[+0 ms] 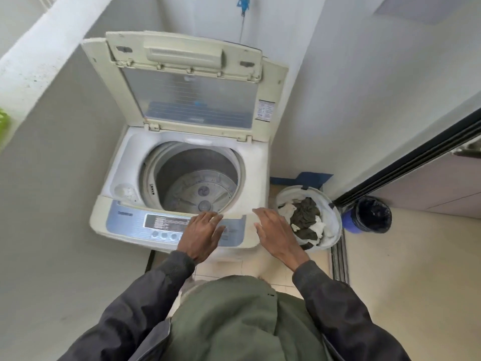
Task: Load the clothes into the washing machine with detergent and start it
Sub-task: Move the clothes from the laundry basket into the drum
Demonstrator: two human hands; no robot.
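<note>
Green jacket (pixel 234 321) fills the bottom edge. L hand (pixel 201 237) over the control panel (pixel 156 222), fingers (pixel 208 217) spread, holding nothing. R hand (pixel 276 235) at the washing machine's (pixel 260 165) front R corner, fingers spread too. Lid (pixel 197 100) up, drum (pixel 182 165) showing its pulsator. Clothes (pixel 304 212) in laundry basket (pixel 334 230) on floor, just R of machine.

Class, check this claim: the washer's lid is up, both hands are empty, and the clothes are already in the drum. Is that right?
No. The head view shows the drum empty; the clothes lie in the basket on the floor beside the washer. The lid is up, and the left hand and right hand are empty.
</note>
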